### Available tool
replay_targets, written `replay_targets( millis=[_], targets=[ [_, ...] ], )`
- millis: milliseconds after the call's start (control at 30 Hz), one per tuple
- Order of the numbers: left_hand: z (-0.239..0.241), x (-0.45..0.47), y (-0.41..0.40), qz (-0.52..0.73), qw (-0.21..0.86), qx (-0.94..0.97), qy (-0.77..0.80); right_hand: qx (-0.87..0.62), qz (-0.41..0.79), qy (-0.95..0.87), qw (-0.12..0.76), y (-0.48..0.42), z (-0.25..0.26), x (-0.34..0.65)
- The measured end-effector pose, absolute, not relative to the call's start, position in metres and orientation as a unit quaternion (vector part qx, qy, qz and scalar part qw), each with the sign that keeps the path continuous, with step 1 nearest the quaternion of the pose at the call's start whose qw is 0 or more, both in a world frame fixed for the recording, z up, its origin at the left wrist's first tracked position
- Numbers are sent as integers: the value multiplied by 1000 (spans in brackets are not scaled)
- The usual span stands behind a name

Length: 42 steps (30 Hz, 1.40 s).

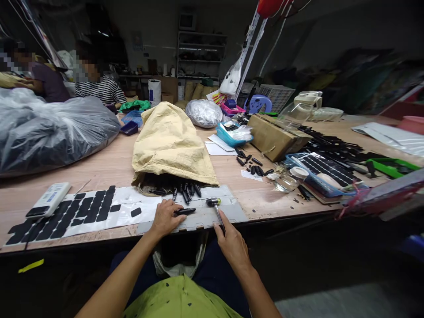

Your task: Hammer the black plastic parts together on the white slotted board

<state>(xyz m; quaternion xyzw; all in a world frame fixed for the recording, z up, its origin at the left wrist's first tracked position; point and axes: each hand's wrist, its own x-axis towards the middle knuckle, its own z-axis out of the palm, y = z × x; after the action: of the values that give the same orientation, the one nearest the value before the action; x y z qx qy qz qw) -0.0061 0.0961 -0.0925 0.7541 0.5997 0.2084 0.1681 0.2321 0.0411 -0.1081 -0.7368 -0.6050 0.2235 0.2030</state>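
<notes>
My left hand (166,216) is closed on a slim black tube-shaped part (186,211), holding it over a grey board (228,213) at the table's front edge. Fingers of my right hand (232,242) wrap the handle of a small hammer (214,203), whose head is black with a yellow-green end. The hammer head is just right of the part, apart from it. Behind my hands, a yellow sack (170,141) lies with its mouth toward me. Several similar black parts (187,191) spill from it onto the board.
Left of the board are a sheet with rows of black stickers (89,210) and a white device (49,201). A large plastic bag (56,132) fills the left side. On the right stand a cardboard box (273,137) and a blue tray (318,183). Two people sit at the far left.
</notes>
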Motion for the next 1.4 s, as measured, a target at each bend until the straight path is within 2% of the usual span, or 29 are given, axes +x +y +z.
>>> replay_targets(
  millis=[167,333,500,800,933,1233,1400],
  targets=[
    [-92,-9,101,211,193,749,598,-684,236,-616,311,41,-123,240],
    [-93,-9,100,220,212,737,603,-639,298,-604,371,27,-102,224],
    [-90,-8,102,218,244,713,621,-594,353,-627,360,15,-90,196],
    [-90,-7,103,225,252,703,626,-598,288,-676,319,16,-86,183],
    [-91,-7,103,226,250,703,627,-605,292,-681,290,18,-85,183],
    [-90,-7,102,223,251,705,625,-559,322,-708,287,16,-86,168],
    [-92,-6,101,235,251,704,621,-607,323,-667,289,20,-81,176]
  ],
)
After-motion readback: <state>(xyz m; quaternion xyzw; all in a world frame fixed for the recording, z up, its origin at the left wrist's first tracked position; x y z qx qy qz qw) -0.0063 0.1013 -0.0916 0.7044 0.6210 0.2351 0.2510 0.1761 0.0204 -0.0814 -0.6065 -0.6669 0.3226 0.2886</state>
